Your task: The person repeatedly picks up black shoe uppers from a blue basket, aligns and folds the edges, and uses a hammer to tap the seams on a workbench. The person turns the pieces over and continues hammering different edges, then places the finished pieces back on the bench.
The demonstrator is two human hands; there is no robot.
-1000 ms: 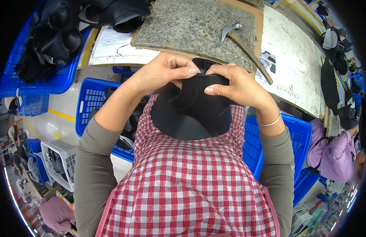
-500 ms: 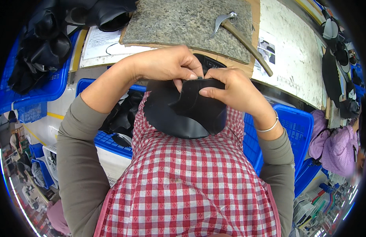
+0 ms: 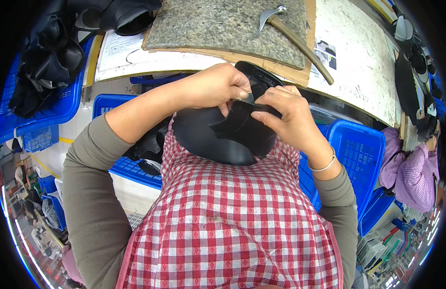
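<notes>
A black leather shoe upper (image 3: 203,137) rests against my checked apron, its wide scalloped-edged part spread toward me and its seamed strip turned up. My left hand (image 3: 222,86) pinches the far edge of it between thumb and fingers. Close by on the right, my right hand (image 3: 289,113) grips the same edge, thumb on the near face and fingers behind. Just beyond the fingertips, another black part (image 3: 256,74) with a raised rim sticks up; whether it belongs to the same upper I cannot tell.
On the workbench lies a stone slab (image 3: 223,31) over cardboard, with a wooden-handled hammer (image 3: 300,45) on it. Blue crates (image 3: 360,156) flank me; the left ones hold black shoe parts (image 3: 57,62). A person in a purple checked sleeve (image 3: 415,168) is at the far right.
My hands have shifted slightly, and the upper's edge has tilted between them, right side lower. More of the rimmed black part shows beyond my fingers. Both hands keep hold.
</notes>
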